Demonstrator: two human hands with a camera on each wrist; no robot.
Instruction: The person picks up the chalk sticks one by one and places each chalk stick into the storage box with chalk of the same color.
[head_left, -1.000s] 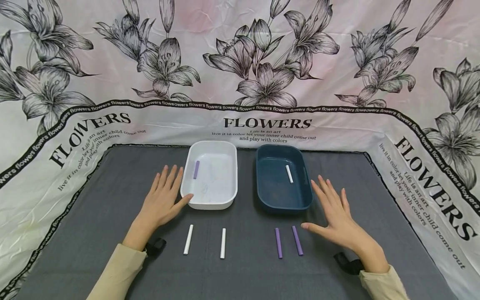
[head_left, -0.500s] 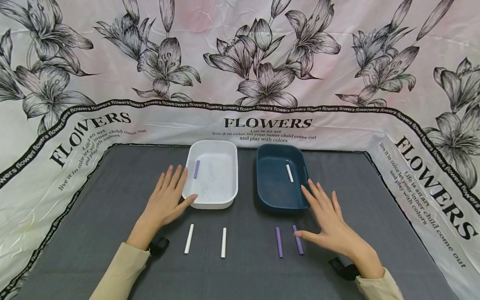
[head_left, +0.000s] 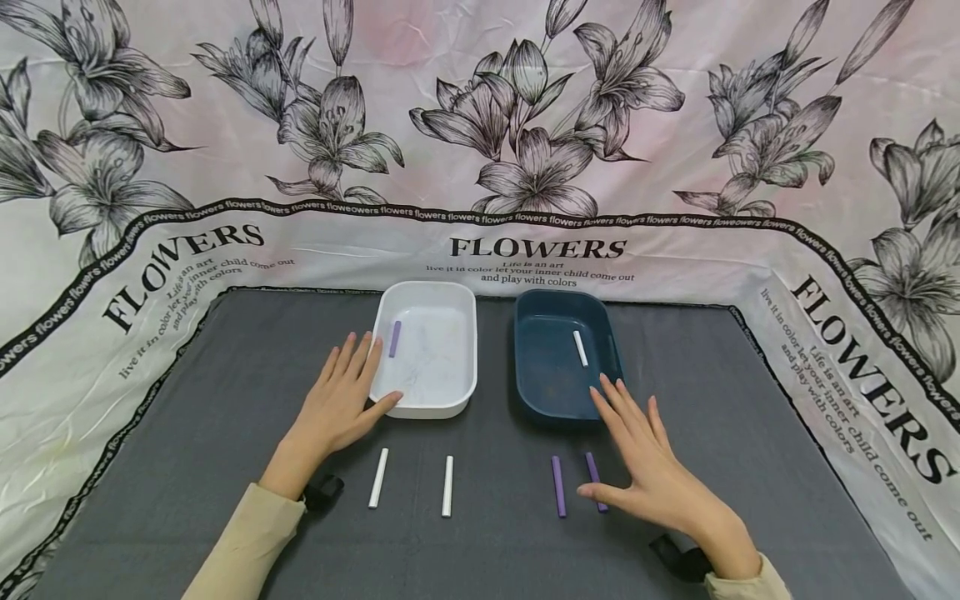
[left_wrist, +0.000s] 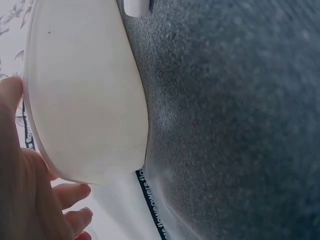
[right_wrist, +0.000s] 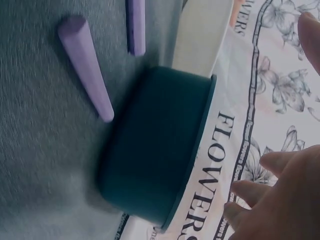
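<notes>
My left hand (head_left: 337, 408) lies with spread fingers at the left side of a white tray (head_left: 438, 367), thumb over its near left corner. In the left wrist view the fingertips sit right at the tray's rim. A purple chalk stick (head_left: 394, 339) lies inside that tray. Fingers extended and holding nothing, my right hand (head_left: 648, 471) hovers by the near right corner of a dark blue tray (head_left: 547, 367), which contains a white chalk stick (head_left: 581, 348). Its thumb overlaps one purple chalk stick (head_left: 592, 468) on the cloth; another purple chalk stick (head_left: 558, 487) lies left of it.
Two white chalk sticks, a left one (head_left: 378, 478) and a right one (head_left: 447, 487), lie on the grey cloth (head_left: 495, 542) before the white tray. A floral printed border (head_left: 536, 250) runs behind both trays. Dark wrist straps circle both wrists.
My right hand has moved left and toward me, its thumb now over a purple chalk stick. The left hand has shifted slightly right, further over the white tray's edge. The chalk sticks stay put.
</notes>
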